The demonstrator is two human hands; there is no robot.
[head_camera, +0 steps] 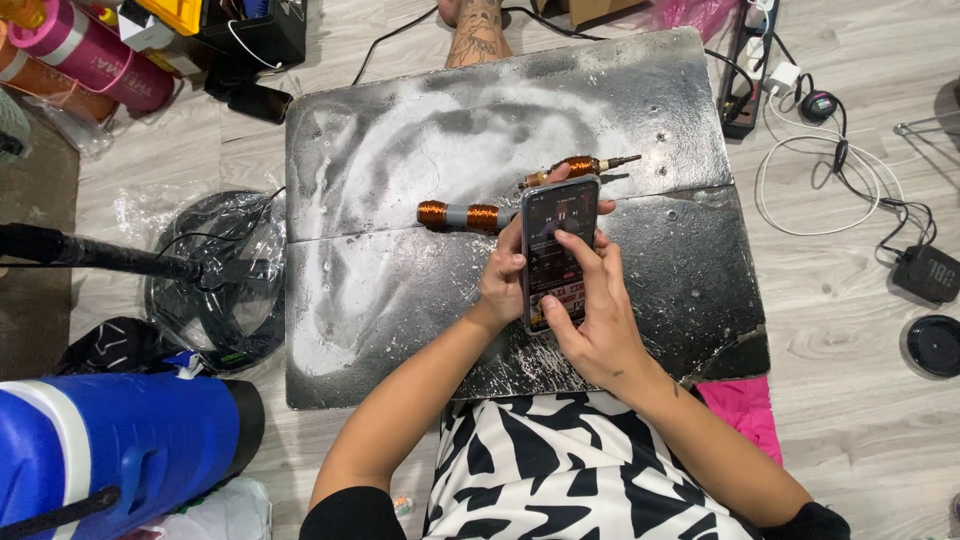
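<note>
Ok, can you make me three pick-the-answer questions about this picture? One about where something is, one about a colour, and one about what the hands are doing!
1. Where do the copper wire coils lie?
A. On the wooden floor
B. On the dark board, just beyond the phone
C. On the blue container

2. What colour is the big container at the lower left?
A. Blue
B. Green
C. Yellow

3. What are the hands doing with the phone?
A. Both rest flat on the board
B. The right holds it, the left points away
C. The left hand holds it, the right thumb touches the screen

Answers:
1 B, the coils sit on the dark board above the phone's top edge.
2 A, its body is bright blue.
3 C, the left hand grips the phone's side while the right hand presses a thumb on the lit screen.
</note>
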